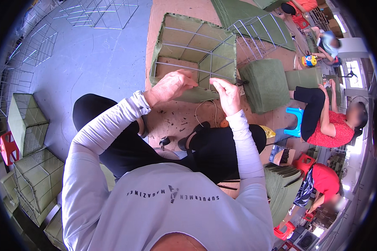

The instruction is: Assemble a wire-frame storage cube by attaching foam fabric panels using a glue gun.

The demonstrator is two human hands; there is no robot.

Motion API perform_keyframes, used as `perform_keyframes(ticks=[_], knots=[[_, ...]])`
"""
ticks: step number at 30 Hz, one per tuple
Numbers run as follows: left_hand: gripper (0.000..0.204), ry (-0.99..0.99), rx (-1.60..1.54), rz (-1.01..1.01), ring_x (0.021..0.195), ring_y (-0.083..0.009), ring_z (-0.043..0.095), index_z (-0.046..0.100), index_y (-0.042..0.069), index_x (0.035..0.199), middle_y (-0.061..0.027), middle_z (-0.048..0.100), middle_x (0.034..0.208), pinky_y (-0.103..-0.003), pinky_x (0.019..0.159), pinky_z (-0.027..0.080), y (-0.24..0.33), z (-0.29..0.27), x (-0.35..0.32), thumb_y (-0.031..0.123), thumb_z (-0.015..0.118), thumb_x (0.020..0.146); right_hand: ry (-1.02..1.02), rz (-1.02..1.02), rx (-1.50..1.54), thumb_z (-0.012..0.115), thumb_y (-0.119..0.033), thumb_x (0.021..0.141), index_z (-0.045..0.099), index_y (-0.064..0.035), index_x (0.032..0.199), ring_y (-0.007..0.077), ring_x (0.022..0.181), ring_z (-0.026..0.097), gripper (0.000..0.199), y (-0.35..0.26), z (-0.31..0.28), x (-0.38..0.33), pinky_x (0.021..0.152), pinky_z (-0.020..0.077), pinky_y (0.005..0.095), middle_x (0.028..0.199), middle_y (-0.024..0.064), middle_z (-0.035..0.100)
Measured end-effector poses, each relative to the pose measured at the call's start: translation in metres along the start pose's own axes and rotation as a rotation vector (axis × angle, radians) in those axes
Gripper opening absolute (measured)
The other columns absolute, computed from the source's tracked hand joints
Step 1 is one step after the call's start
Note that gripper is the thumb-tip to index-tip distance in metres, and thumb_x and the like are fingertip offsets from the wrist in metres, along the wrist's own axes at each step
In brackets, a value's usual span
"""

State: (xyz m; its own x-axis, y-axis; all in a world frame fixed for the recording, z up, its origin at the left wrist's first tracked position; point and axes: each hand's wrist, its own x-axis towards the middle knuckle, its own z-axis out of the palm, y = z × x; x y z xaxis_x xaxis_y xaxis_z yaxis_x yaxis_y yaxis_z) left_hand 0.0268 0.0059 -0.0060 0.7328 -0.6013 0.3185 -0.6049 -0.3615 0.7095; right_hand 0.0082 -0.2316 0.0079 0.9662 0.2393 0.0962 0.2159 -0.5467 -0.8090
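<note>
In front of me lies a box-shaped wire frame [184, 43] covered in green fabric, its open side showing the metal rods and the inside. My left hand [174, 86] is at its near edge, fingers bent and drawn together. Close by on the right, my right hand [228, 95] is closed in a pinch at the near right corner. A small gap lies between the two hands. Whatever the fingertips hold is too small to make out. A thin pale cord [216, 109] loops on the brown board below the frame.
Stacked green fabric sheets [262, 85] lie right of the frame, with a bare wire frame [257, 35] beyond. More wire frames [98, 14] stand on the grey-blue floor at far left. Covered boxes [40, 178] stand at left. A person [333, 129] sits at right near a blue stool [294, 121].
</note>
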Motion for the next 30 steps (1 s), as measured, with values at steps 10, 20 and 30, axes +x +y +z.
perform_keyframes(ticks=[10, 20, 30], knots=[[0.018, 0.048, 0.082, -0.013, 0.080, -0.0319, 0.057, 0.069, 0.003, 0.098, -0.0136, 0.053, 0.080, -0.042, 0.071, 0.046, -0.002, 0.006, 0.000, 0.005, 0.065, 0.081, 0.061, -0.508, -0.410, 0.066, -0.004, 0.081, 0.062, -0.0027, 0.091, 0.0289, 0.089, 0.067, 0.012, 0.001, 0.029, 0.002, 0.077, 0.0538, 0.0375, 0.093, 0.0129, 0.068], [0.017, 0.218, 0.031, -0.125, 0.081, -0.0355, 0.057, 0.068, 0.002, 0.097, -0.0151, 0.056, 0.082, -0.042, 0.073, 0.047, 0.014, 0.033, 0.006, 0.005, 0.065, 0.080, -0.106, -0.613, -0.457, 0.067, -0.006, 0.081, 0.062, -0.0018, 0.095, 0.0302, 0.096, 0.065, 0.015, 0.003, 0.000, 0.024, 0.087, 0.0521, 0.0393, 0.101, 0.0148, 0.068], [0.021, 0.349, 0.071, -0.042, 0.084, -0.0292, 0.057, 0.067, 0.001, 0.095, -0.0103, 0.059, 0.086, -0.039, 0.070, 0.048, 0.029, 0.005, -0.015, 0.007, 0.071, 0.075, -0.144, -0.569, -0.438, 0.063, 0.003, 0.072, 0.062, -0.0018, 0.094, 0.0302, 0.094, 0.065, 0.023, 0.008, 0.013, 0.020, 0.084, 0.0517, 0.0383, 0.100, 0.0144, 0.068]])
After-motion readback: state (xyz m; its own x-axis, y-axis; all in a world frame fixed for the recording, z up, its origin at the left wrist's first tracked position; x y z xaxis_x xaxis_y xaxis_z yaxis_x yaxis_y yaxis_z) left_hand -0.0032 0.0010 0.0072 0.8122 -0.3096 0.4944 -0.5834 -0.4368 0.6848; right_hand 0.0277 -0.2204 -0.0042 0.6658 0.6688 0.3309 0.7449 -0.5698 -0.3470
